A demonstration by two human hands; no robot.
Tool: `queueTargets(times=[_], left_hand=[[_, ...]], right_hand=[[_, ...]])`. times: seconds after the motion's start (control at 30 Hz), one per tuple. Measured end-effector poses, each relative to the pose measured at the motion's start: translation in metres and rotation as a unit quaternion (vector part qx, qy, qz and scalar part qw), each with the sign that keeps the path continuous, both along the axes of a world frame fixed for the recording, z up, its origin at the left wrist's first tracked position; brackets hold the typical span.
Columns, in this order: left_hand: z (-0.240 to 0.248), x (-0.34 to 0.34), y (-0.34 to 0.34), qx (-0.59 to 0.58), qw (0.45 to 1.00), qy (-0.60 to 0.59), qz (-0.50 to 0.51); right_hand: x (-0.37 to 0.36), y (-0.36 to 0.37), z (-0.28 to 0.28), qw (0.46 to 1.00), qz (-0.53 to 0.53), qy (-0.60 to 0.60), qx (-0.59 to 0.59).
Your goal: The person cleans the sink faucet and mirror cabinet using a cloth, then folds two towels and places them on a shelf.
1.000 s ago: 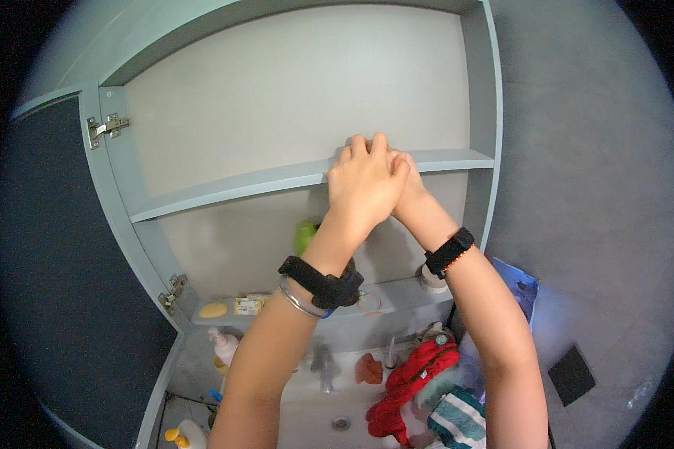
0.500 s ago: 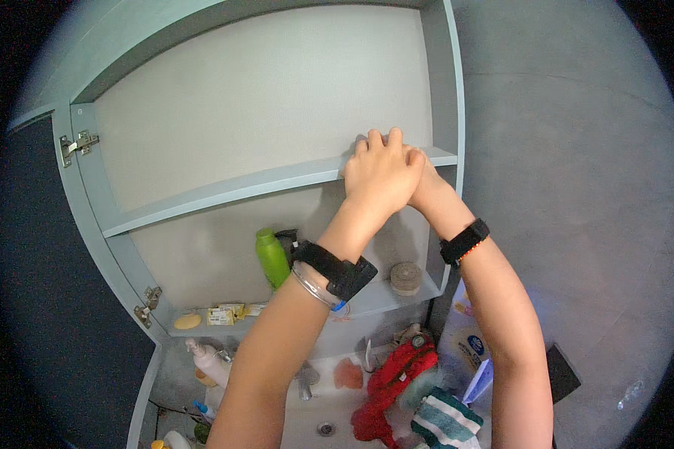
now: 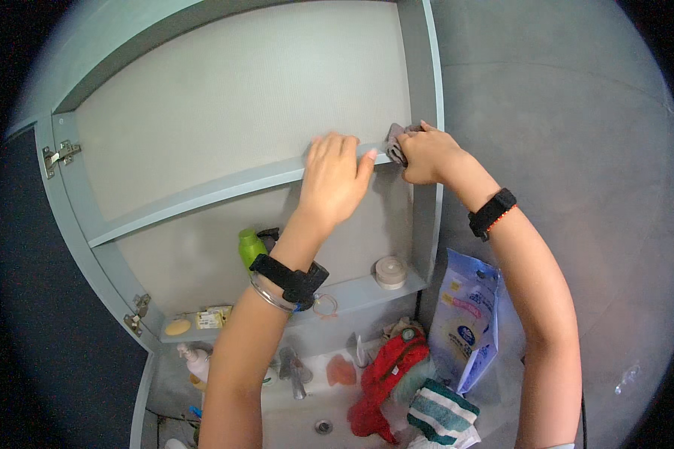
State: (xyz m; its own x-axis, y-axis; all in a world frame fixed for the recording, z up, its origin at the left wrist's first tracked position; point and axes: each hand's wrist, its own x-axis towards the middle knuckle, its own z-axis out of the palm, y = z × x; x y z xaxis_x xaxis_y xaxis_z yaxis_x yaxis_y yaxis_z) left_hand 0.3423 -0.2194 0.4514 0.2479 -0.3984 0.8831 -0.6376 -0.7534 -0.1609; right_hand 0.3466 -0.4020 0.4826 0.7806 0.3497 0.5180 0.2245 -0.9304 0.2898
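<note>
My right hand [image 3: 436, 157] is closed on a crumpled grey-brown cloth [image 3: 395, 145] at the right end of the cabinet's middle shelf [image 3: 225, 188], close to the side panel. Flat over the same shelf, to the left of the cloth, lies my left hand [image 3: 332, 178], fingers stretched out and nothing visible in it. Its fingertips reach past the shelf's front edge. Below, on the lower shelf [image 3: 359, 298], stand a green bottle [image 3: 252, 251], partly behind my left wrist, and a round tub [image 3: 390, 272]. A yellow soap bar [image 3: 177, 327] and small packets [image 3: 214, 317] lie at its left.
An open dark door [image 3: 60, 299] hangs at the left on metal hinges. Under the cabinet, the white sink [image 3: 292, 423] has a faucet [image 3: 295, 374], a red cloth item [image 3: 388, 378] and a striped towel [image 3: 443, 411]. A purple packet [image 3: 468, 314] stands right of it.
My hands, together before, have moved apart. The right has gone right along the shelf and now shows the cloth; the left has shifted left. The view has tilted slightly, revealing more of the purple packet.
</note>
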Motion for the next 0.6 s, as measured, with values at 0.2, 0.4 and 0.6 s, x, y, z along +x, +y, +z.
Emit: queueTargets(times=[0.2, 0.4, 0.6], left_hand=[[0.000, 0.000, -0.003, -0.011, 0.999, 0.046, 0.005], [0.000, -0.011, -0.005, 0.045, 0.994, 0.074, 0.062], [-0.005, -0.017, 0.015, -0.034, 0.998, 0.022, -0.049]], right_hand=[[-0.002, 0.011, 0.008, 0.997, -0.063, 0.042, -0.018], [0.001, 0.013, 0.009, 0.994, -0.094, 0.051, -0.020], [-0.001, 0.021, 0.005, 0.995, -0.082, 0.048, 0.037]])
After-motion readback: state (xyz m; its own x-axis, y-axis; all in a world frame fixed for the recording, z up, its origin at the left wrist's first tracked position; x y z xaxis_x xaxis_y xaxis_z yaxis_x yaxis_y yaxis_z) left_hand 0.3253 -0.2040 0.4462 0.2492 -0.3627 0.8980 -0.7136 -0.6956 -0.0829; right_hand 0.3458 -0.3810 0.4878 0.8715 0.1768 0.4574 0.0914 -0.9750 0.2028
